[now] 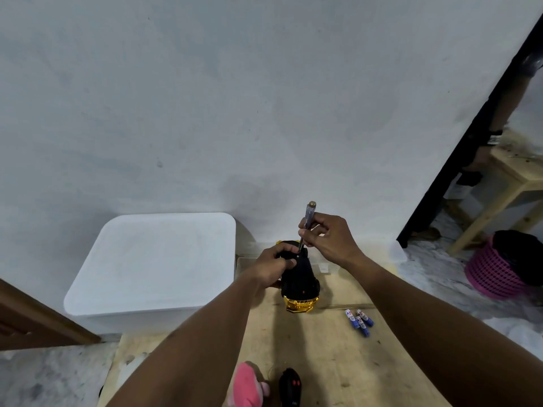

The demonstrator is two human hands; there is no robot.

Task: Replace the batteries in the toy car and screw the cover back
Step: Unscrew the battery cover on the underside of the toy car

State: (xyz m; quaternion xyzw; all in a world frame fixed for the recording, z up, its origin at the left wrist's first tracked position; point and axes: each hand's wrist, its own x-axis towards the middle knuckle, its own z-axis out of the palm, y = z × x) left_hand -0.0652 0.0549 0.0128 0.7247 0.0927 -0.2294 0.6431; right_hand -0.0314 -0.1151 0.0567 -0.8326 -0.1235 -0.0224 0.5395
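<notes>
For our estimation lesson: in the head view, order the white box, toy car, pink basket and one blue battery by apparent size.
1. white box
2. pink basket, farther off, so true size unsure
3. toy car
4. blue battery

Both bare forearms are reaching forward and converging. The left hand [274,264] is curling round the toy car [299,286], thumb lying across it, while the right hand [327,239], raised higher, is pinching the screwdriver [309,220] by its handle.
</notes>
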